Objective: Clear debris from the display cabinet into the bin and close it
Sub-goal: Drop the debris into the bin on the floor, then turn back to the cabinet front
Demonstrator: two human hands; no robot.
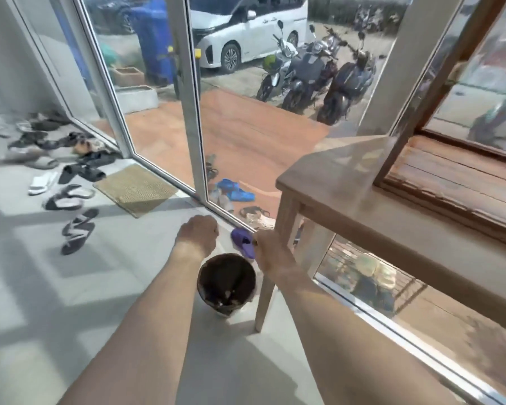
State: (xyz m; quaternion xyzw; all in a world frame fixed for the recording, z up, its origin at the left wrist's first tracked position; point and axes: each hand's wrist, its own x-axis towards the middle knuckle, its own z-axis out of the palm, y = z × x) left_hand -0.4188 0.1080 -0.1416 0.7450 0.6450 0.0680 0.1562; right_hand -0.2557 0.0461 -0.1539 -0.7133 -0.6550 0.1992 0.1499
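Observation:
A dark round bin (205,290) stands on the pale floor beside a table leg, with bits of debris at its bottom. My left hand (198,235) hovers just beyond the bin's far rim, closed in a fist with its back to me. My right hand (270,251) hangs over the bin's right edge next to the table leg, its fingers curled downward; what they hold is hidden. The wooden display cabinet (450,197) with glass panes sits on the table at the right, and its worn plank floor shows. Whether its door is open is unclear.
The wooden table (333,171) stands against a glass wall with metal frames (193,112). Several sandals (76,229) and a doormat (135,188) lie on the floor to the left. A purple slipper (241,239) lies just behind the bin. Scooters and a white van are parked outside.

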